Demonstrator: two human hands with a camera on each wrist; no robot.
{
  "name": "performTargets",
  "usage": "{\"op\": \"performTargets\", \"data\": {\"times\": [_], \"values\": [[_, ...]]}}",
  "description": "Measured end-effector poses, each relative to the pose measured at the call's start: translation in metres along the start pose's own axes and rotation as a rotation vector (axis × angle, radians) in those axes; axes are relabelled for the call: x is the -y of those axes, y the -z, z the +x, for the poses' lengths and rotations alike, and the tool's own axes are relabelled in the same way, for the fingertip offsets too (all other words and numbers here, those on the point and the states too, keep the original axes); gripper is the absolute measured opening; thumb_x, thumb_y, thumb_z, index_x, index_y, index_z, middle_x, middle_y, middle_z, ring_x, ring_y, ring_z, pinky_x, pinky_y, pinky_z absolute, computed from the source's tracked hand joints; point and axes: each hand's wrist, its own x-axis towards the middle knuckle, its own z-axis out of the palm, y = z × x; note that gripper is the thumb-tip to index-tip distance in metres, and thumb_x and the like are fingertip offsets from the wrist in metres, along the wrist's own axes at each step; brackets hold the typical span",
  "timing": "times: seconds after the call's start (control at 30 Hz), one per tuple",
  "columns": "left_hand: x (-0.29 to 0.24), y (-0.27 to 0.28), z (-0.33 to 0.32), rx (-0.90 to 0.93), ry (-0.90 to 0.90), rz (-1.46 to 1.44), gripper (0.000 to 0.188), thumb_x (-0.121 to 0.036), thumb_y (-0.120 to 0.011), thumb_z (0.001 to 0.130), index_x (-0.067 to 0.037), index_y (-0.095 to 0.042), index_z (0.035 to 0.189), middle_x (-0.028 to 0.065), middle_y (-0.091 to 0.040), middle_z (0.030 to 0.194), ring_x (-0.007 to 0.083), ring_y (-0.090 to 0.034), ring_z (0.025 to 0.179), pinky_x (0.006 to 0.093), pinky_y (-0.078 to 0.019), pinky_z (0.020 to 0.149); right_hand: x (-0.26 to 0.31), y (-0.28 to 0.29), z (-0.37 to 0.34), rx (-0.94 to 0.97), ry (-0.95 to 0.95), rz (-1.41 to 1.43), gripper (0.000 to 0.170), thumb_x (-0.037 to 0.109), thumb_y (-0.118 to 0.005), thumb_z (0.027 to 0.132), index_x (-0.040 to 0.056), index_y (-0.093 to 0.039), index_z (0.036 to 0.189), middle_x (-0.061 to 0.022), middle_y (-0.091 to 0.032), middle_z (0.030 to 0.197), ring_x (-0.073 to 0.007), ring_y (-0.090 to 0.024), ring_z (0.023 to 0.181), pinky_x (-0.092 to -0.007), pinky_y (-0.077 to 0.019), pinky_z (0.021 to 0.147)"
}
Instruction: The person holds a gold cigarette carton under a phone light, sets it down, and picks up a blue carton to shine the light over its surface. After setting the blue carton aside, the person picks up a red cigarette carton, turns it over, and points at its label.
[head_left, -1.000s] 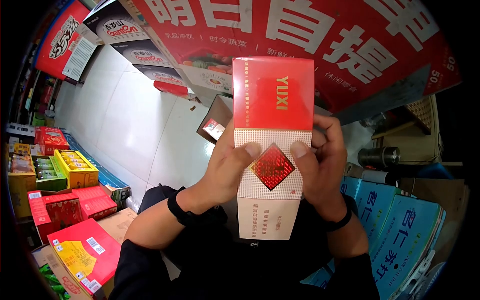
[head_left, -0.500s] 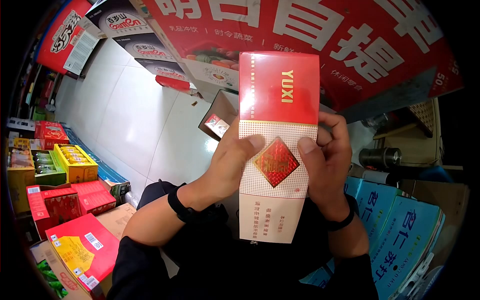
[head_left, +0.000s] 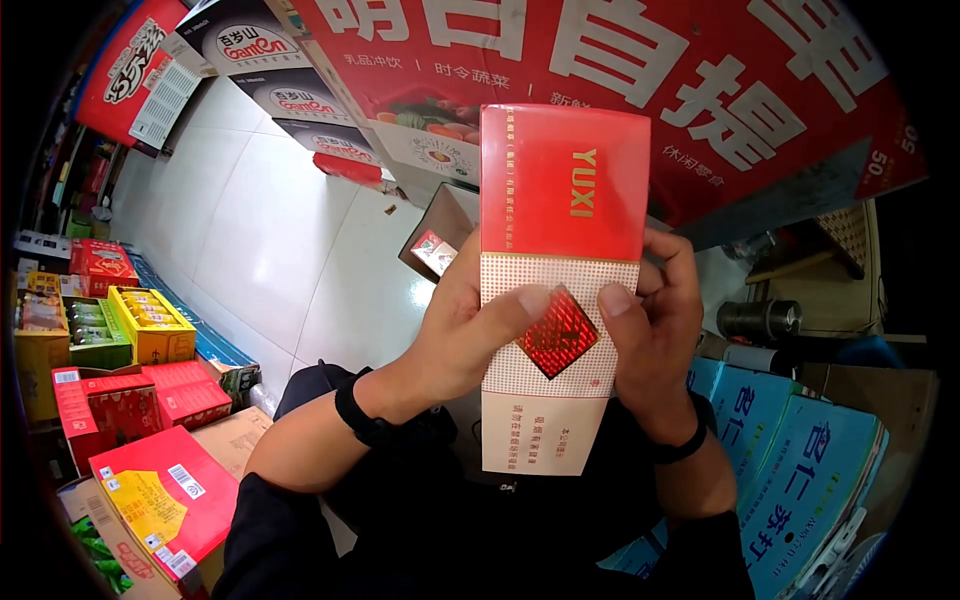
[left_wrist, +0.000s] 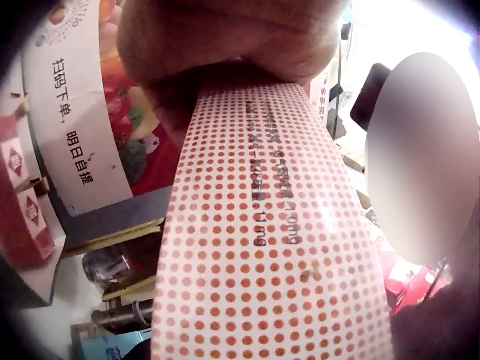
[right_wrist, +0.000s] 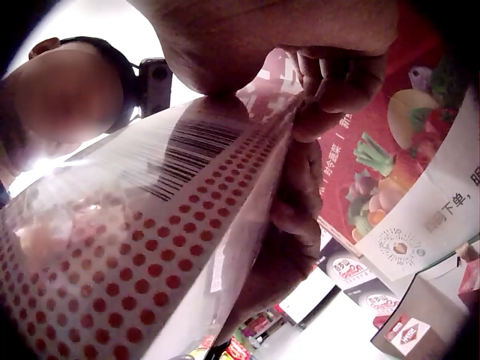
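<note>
A red and white YUXI cigarette carton (head_left: 560, 215) is held up in front of the person's chest, its long side running up and down in the head view. Clear glossy film covers it, plain in the right wrist view. On one edge the left hand (head_left: 455, 335) grips it, thumb lying over the red diamond emblem (head_left: 565, 345). From the opposite edge the right hand (head_left: 655, 335) grips it, thumb on the dotted front and fingers behind. A red-dotted side (left_wrist: 255, 225) fills the left wrist view; a barcode (right_wrist: 196, 150) shows in the right wrist view.
An open box (head_left: 425, 222) with a small red and white pack (head_left: 432, 252) inside stands on the tiled floor (head_left: 260, 220). Boxed goods (head_left: 150, 335) line the left, blue cartons (head_left: 790, 470) the right. A large red printed box (head_left: 420, 70) stands ahead.
The carton has shifted slightly right in the head view. The left thumb has slid inward, now overlapping the diamond emblem. Both hands have kept their grip.
</note>
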Motion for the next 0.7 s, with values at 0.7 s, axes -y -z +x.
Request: {"op": "performTargets", "data": {"times": [0.7], "values": [[-0.0017, -0.0023, -0.0032, 0.001, -0.020, 0.033, 0.061, -0.022, -0.061, 0.098, 0.000, -0.035, 0.148, 0.0123, -0.055, 0.137, 0.0182, -0.054, 0.126, 0.0368, -0.0448, 0.107, -0.0015, 0.0010, -0.0031, -0.001, 0.046, -0.026, 0.053, 0.015, -0.073, 0.093, -0.0078, -0.042, 0.130, -0.0100, -0.073, 0.089, -0.0066, -0.065, 0.072, -0.0214, -0.0495, 0.063]]}}
